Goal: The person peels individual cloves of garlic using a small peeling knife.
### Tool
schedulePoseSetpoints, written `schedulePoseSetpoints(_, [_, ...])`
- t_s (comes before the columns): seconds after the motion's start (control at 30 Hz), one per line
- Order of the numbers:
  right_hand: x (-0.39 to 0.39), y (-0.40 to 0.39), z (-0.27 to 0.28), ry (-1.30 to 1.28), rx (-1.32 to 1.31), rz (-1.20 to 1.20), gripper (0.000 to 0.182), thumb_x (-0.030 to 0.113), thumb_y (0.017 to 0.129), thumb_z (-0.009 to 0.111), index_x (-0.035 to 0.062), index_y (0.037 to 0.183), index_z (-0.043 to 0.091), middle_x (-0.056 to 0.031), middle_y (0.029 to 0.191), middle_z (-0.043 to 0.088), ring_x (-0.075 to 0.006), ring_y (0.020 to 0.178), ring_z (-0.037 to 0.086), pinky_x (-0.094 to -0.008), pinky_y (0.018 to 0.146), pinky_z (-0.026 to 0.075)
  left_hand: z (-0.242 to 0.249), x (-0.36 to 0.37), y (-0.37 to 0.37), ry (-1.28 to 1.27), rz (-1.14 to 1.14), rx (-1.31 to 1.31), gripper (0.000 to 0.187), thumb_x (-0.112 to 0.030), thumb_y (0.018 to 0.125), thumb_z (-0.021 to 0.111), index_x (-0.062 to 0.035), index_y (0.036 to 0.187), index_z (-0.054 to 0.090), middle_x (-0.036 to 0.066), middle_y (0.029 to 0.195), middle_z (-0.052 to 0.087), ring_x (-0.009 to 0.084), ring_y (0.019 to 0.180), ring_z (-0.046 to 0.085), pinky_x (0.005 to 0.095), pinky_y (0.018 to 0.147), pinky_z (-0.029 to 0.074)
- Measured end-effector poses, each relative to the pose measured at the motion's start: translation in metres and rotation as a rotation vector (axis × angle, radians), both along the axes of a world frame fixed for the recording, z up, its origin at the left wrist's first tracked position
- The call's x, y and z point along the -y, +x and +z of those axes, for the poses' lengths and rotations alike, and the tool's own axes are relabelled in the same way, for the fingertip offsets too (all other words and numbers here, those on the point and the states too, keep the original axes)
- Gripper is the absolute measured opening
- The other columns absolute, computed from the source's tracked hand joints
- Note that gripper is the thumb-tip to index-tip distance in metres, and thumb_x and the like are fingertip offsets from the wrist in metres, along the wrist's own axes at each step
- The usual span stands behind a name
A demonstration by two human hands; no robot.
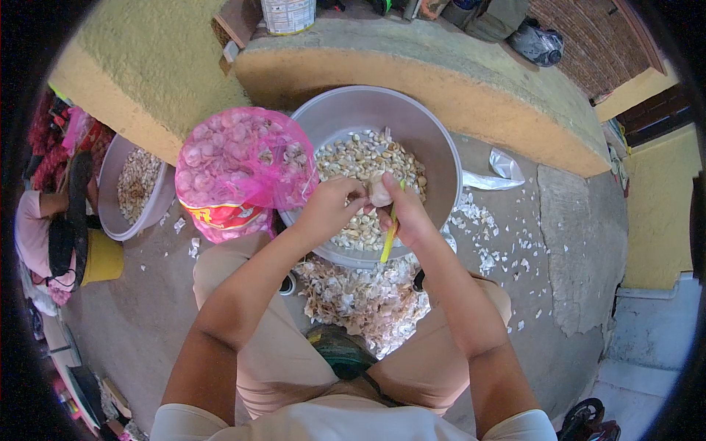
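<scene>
Over a large grey tub [448, 147] that holds many loose garlic cloves [360, 151], my two hands meet at a whitish garlic bulb [379, 192]. My right hand [406, 209] is closed round the bulb and also holds a thin yellow-green tool [390, 239], which slants down toward me. My left hand [331, 209] is at the bulb's left side, its fingers pinched; what lies between them is too small to make out. A pink mesh bag [235, 158] full of garlic bulbs leans against the tub's left side.
Papery garlic skins [360, 294] lie heaped between my legs, with more scattered at the right. Another tub [110, 198] of cloves stands left, beside a seated person [44, 220]. A low ledge [412, 70] runs behind the large tub. Foil-like strip [500, 176] lies right.
</scene>
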State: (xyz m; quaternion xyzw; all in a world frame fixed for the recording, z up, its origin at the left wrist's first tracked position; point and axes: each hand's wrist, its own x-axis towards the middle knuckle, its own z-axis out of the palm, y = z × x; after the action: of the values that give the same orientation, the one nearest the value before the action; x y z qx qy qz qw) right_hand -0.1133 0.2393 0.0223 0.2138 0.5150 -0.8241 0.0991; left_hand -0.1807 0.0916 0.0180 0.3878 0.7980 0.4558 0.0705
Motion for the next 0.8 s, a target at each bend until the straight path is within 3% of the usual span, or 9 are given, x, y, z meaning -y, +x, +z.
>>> schedulePoseSetpoints(0.1, [0.002, -0.001, -0.003, 0.410, -0.062, 0.016, 0.038, 0.036, 0.076, 0.060, 0.0014, 0.086, 0.050, -0.0063, 0.062, 0.054, -0.0086, 0.037, 0.043, -0.0220, 0.034, 0.035, -0.004, 0.000, 0.000, -0.084, 0.014, 0.027, 0.012, -0.011, 0.067, 0.064, -0.0017, 0.072, 0.058, 0.011, 0.068, 0.058, 0.0256, 0.065, 0.056, 0.0323, 0.061, 0.044])
schedulePoseSetpoints(0.2, [0.009, 0.001, 0.004, 0.544, -0.056, -0.125, 0.044, 0.032, 0.072, 0.065, -0.0031, 0.092, 0.048, -0.0050, 0.059, 0.052, -0.0089, 0.039, 0.045, -0.0222, 0.035, 0.035, 0.002, 0.000, 0.001, -0.135, -0.048, 0.173, 0.012, -0.012, 0.070, 0.062, -0.0016, 0.074, 0.059, 0.010, 0.065, 0.058, 0.0228, 0.064, 0.057, 0.0303, 0.060, 0.044])
schedulePoseSetpoints(0.27, [0.002, -0.001, -0.001, 0.577, -0.031, -0.143, 0.049, 0.033, 0.071, 0.067, -0.0041, 0.096, 0.046, -0.0050, 0.058, 0.052, -0.0088, 0.039, 0.044, -0.0220, 0.035, 0.035, 0.008, -0.001, 0.002, -0.089, -0.133, 0.369, 0.011, -0.013, 0.072, 0.061, -0.0018, 0.076, 0.060, 0.009, 0.062, 0.058, 0.0195, 0.064, 0.058, 0.0289, 0.061, 0.044])
schedulePoseSetpoints(0.37, [-0.006, -0.001, -0.007, 0.541, -0.017, -0.108, 0.054, 0.033, 0.069, 0.068, -0.0042, 0.100, 0.045, -0.0056, 0.060, 0.052, -0.0084, 0.039, 0.043, -0.0217, 0.034, 0.034, 0.004, 0.001, -0.002, -0.070, -0.117, 0.437, 0.012, -0.014, 0.074, 0.060, -0.0019, 0.077, 0.060, 0.010, 0.072, 0.059, 0.0173, 0.068, 0.059, 0.0301, 0.063, 0.045])
schedulePoseSetpoints(0.47, [-0.004, 0.002, -0.003, 0.615, 0.007, -0.024, 0.056, 0.034, 0.068, 0.068, -0.0027, 0.102, 0.044, -0.0073, 0.064, 0.053, -0.0098, 0.043, 0.046, -0.0229, 0.038, 0.036, -0.005, 0.001, -0.008, 0.005, -0.050, 0.242, 0.018, -0.017, 0.077, 0.057, -0.0019, 0.087, 0.059, 0.008, 0.077, 0.060, 0.0153, 0.070, 0.058, 0.0279, 0.064, 0.045])
schedulePoseSetpoints(0.5, [-0.003, 0.003, -0.002, 0.666, 0.018, 0.004, 0.056, 0.035, 0.067, 0.069, -0.0020, 0.102, 0.044, -0.0080, 0.065, 0.054, -0.0106, 0.045, 0.048, -0.0236, 0.040, 0.038, -0.009, 0.001, -0.011, 0.067, -0.036, 0.472, 0.022, -0.019, 0.079, 0.056, -0.0017, 0.093, 0.056, 0.009, 0.079, 0.059, 0.0154, 0.071, 0.058, 0.0278, 0.064, 0.046])
schedulePoseSetpoints(0.57, [-0.005, 0.003, -0.009, 0.762, -0.034, 0.017, 0.059, 0.036, 0.065, 0.070, -0.0015, 0.103, 0.044, -0.0108, 0.070, 0.056, -0.0157, 0.053, 0.053, -0.0268, 0.048, 0.042, -0.015, -0.001, -0.015, 0.193, -0.012, 0.930, 0.030, -0.022, 0.083, 0.052, -0.0014, 0.104, 0.050, 0.009, 0.084, 0.058, 0.0155, 0.071, 0.057, 0.0276, 0.064, 0.046])
schedulePoseSetpoints(0.67, [-0.002, 0.003, -0.015, 0.951, -0.148, 0.039, 0.062, 0.037, 0.062, 0.071, -0.0003, 0.103, 0.044, -0.0149, 0.078, 0.058, -0.0241, 0.067, 0.057, -0.0318, 0.060, 0.045, 0.002, -0.001, -0.010, 0.076, -0.084, 1.117, 0.037, -0.025, 0.085, 0.049, -0.0015, 0.113, 0.041, 0.008, 0.080, 0.057, 0.0151, 0.067, 0.057, 0.0265, 0.057, 0.048])
schedulePoseSetpoints(0.8, [0.010, 0.007, 0.005, 1.139, -0.268, 0.121, 0.064, 0.037, 0.059, 0.072, 0.0017, 0.104, 0.044, -0.0183, 0.084, 0.058, -0.0303, 0.078, 0.059, -0.0348, 0.067, 0.046, 0.002, -0.001, -0.008, -0.035, -0.182, 0.944, 0.041, -0.027, 0.084, 0.050, -0.0017, 0.115, 0.039, 0.007, 0.080, 0.056, 0.0121, 0.062, 0.056, 0.0239, 0.048, 0.046])
